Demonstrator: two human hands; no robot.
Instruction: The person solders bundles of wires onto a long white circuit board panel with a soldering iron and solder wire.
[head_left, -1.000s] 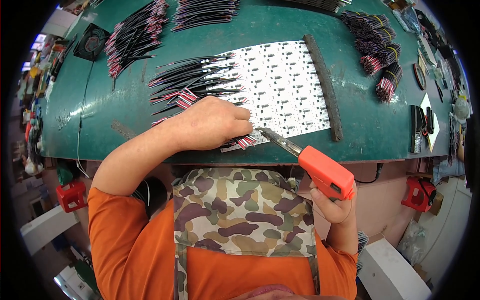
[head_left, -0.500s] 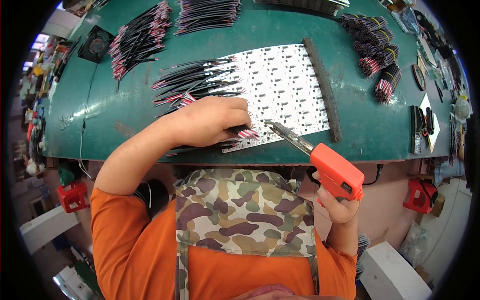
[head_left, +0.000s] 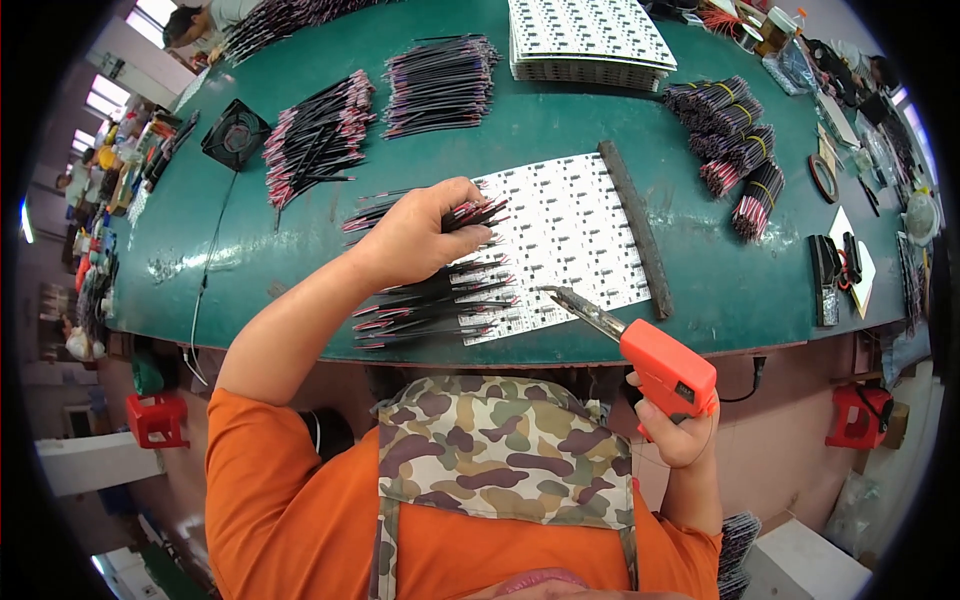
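Observation:
My left hand (head_left: 420, 232) is closed round a small bunch of black wires (head_left: 474, 214) with red and white ends, above the left part of a white circuit board sheet (head_left: 570, 215). More black wires (head_left: 425, 305) lie in rows across the sheet's left edge, nearer to me; others are partly hidden by my hand. My right hand (head_left: 682, 432) grips a red soldering gun (head_left: 668, 362) by its handle. Its metal tip (head_left: 556, 293) points left over the near part of the sheet; whether it touches is unclear.
A dark bar (head_left: 636, 228) runs along the sheet's right edge. Farther back are loose wire piles (head_left: 322, 135), a stack of board sheets (head_left: 590, 45) and tied wire bundles (head_left: 757, 200). A black fan (head_left: 236, 134) stands left; scissors (head_left: 850, 262) lie right. Other people sit beyond.
My left hand has moved away from the table's near edge to the far part of the wire rows, holding a bunch of wires. The soldering gun stays in my right hand. The view has tilted up.

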